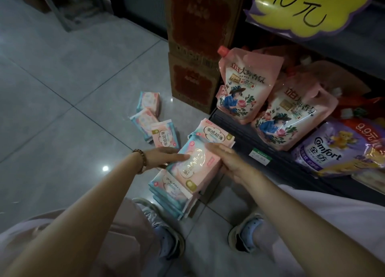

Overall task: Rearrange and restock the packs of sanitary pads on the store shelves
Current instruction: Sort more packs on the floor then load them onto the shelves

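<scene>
On the glossy grey tiled floor (62, 89) of a dim shop, beside a low dark shelf (239, 128), I see a stack of sanitary pad packs (173, 195) standing between a crouching person's shoes (248, 233). The left hand (164, 157), a bead bracelet (141, 158) at its wrist, lies with straight fingers against the left side of the top pack (193, 166). The right hand (227, 160) rests flat over that pack's right edge, fingers extended; neither hand curls around it. The packs are soft pink-and-blue plastic rectangles with shiny gold print. Three loose packs (154, 124) lie farther out on the tiles, near stacked cardboard boxes (193, 47). Pink spouted pouches (243, 85) and a purple Comfort bag (333, 149) lean on the shelf under a yellow price sign (308, 7).
</scene>
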The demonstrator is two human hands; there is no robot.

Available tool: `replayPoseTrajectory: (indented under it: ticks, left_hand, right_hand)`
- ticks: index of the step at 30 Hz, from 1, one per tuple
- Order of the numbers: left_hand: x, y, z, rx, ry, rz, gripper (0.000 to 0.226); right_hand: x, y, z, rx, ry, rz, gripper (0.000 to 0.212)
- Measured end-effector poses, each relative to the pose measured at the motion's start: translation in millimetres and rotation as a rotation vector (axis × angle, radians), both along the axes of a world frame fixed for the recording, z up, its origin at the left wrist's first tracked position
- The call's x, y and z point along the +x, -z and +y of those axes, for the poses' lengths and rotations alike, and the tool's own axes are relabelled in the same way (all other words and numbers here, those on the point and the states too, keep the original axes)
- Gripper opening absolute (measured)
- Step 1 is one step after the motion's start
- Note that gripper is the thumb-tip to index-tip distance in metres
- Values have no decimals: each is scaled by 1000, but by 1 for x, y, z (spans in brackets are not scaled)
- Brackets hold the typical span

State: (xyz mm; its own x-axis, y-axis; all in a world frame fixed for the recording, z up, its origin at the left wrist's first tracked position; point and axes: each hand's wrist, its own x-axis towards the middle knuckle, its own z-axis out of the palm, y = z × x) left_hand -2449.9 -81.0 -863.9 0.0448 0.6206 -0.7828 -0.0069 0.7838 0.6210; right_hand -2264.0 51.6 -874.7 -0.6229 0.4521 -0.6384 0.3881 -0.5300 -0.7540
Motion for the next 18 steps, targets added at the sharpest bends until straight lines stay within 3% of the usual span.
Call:
replayPoseTrajectory:
  ticks: [4,7,10,12,15,18]
  left_hand:
    - [3,17,-1,75,-277,-93,64]
    - [16,27,3,106,-381,-110,35]
    - [20,34,2,-24,-201,-75,46]
    - [13,43,3,-115,-76,76,55]
    - [1,56,9,-100,-193,364,61]
    - [6,55,19,-9,-300,477,60]
  right_hand:
    - [6,11,-3,-191,241,135,59]
    - [4,26,-16,-195,165,53,34]
    - [1,48,-22,-135,216,-111,51]
    - [4,66,-19,-136,250,-167,58]
    - [6,86,-14,-91,275,-236,57]
    - [5,95,-14,-19,339,-287,65]
